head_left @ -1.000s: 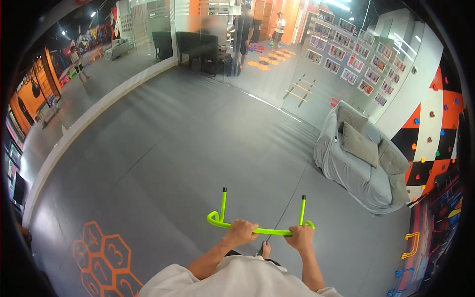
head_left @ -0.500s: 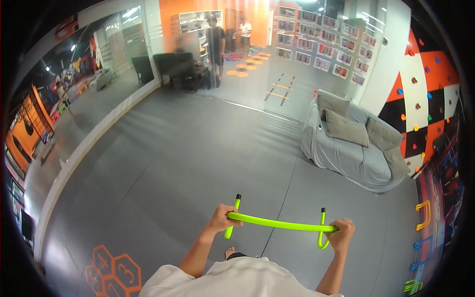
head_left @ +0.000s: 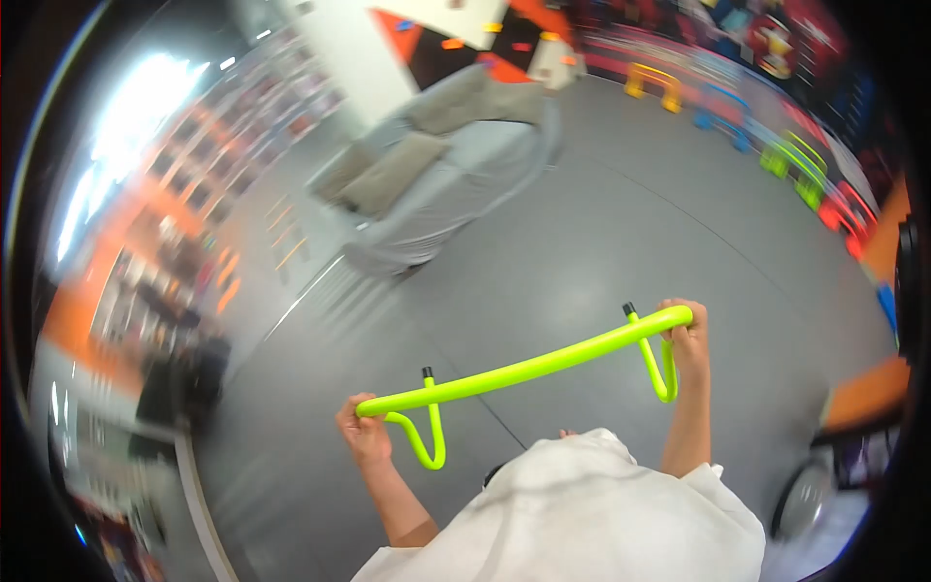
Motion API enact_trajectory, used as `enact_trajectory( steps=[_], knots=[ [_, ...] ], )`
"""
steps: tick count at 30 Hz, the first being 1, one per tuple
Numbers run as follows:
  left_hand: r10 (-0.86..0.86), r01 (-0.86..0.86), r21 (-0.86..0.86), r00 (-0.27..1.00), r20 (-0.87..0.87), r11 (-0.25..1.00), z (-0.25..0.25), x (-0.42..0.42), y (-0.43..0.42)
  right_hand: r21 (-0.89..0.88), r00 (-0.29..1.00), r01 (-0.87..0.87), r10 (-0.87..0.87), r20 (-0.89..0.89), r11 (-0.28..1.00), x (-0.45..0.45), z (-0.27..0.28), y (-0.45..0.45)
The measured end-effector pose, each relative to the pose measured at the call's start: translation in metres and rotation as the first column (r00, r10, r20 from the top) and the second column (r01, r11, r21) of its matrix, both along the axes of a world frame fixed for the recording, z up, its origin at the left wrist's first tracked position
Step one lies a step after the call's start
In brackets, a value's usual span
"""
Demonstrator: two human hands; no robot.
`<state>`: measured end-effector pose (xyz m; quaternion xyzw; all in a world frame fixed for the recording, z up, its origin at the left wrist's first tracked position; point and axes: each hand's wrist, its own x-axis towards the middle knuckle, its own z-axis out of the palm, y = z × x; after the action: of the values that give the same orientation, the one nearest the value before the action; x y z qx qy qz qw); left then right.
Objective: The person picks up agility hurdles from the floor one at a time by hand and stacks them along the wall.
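Note:
A bright green tubular hurdle (head_left: pixel 529 369) with black end caps hangs in front of my white shirt, above the grey floor. My left hand (head_left: pixel 366 429) is wrapped round its left end. Round the right end, higher in the view, my right hand (head_left: pixel 687 335) is closed. The long bar slants up to the right between them, and its two bent legs point away from me. Part of a foot shows on the floor below the bar.
A grey covered sofa (head_left: pixel 465 155) with cushions stands ahead. Yellow (head_left: pixel 653 85), blue (head_left: pixel 722 116), green (head_left: pixel 795 167) and red (head_left: pixel 849 215) hurdles line the right wall. A blurred dark chair (head_left: pixel 199 373) is at the left; a round grey object (head_left: pixel 803 500) sits lower right.
The view has swung right, bringing the sofa left and the coloured hurdles into full sight. Both hands have lifted the green hurdle nearer, and it now tilts up to the right.

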<state>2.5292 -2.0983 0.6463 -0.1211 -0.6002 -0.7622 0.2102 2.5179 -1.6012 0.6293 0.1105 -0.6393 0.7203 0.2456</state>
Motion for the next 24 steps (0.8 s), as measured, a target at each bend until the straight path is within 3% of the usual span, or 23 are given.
enact_trajectory(
  steps=[2, 3, 6, 7, 10, 14, 17, 21, 22, 23, 24],
  knots=[
    [-0.128, 0.128, -0.019, 0.992, -0.012, 0.992, 0.016, -0.033, 0.046, -0.109, 0.997, 0.074, -0.077, -0.021, 0.991, 0.032, 0.0, 0.041],
    [-0.286, 0.282, -0.055, 0.955, -0.079, 0.958, 0.016, -0.057, 0.062, -0.16, 0.986, 0.108, -0.126, -0.109, 0.981, 0.05, 0.003, 0.052],
    [-0.442, 0.429, -0.13, 0.891, -0.106, 0.894, 0.01, -0.12, 0.145, -0.188, 0.941, 0.216, -0.256, -0.22, 0.958, 0.089, -0.013, 0.094],
    [-0.485, 0.469, -0.141, 0.867, -0.115, 0.872, 0.015, -0.139, 0.175, -0.093, 0.935, 0.313, -0.324, -0.141, 0.945, 0.101, -0.011, 0.105],
    [-0.557, 0.555, -0.2, 0.829, 0.053, 0.807, 0.017, -0.173, 0.241, -0.114, 0.729, 0.685, -0.675, 0.117, 0.72, 0.109, 0.002, 0.108],
    [-0.621, 0.626, -0.185, 0.778, 0.093, 0.757, 0.006, -0.221, 0.295, 0.042, 0.586, 0.785, -0.762, 0.275, 0.618, 0.094, 0.01, 0.121],
    [-0.632, 0.652, -0.215, 0.758, 0.16, 0.728, -0.003, -0.269, 0.333, 0.199, 0.484, 0.82, -0.836, 0.258, 0.536, 0.059, 0.003, 0.144],
    [-0.564, 0.59, -0.464, 0.798, 0.211, 0.661, 0.002, -0.324, 0.371, 0.375, 0.423, 0.765, -0.847, 0.321, 0.524, 0.013, -0.008, 0.178],
    [-0.533, 0.596, -0.516, 0.797, 0.286, 0.615, 0.0, -0.342, 0.377, 0.41, 0.421, 0.742, -0.845, 0.331, 0.53, 0.001, -0.01, 0.189],
    [-0.496, 0.606, -0.568, 0.791, 0.358, 0.557, -0.006, -0.361, 0.381, 0.433, 0.382, 0.688, -0.798, 0.466, 0.582, -0.009, -0.009, 0.2],
    [-0.454, 0.622, -0.616, 0.78, 0.43, 0.484, -0.013, -0.377, 0.387, 0.464, 0.373, 0.675, -0.808, 0.457, 0.574, -0.023, -0.001, 0.206]
  ],
)
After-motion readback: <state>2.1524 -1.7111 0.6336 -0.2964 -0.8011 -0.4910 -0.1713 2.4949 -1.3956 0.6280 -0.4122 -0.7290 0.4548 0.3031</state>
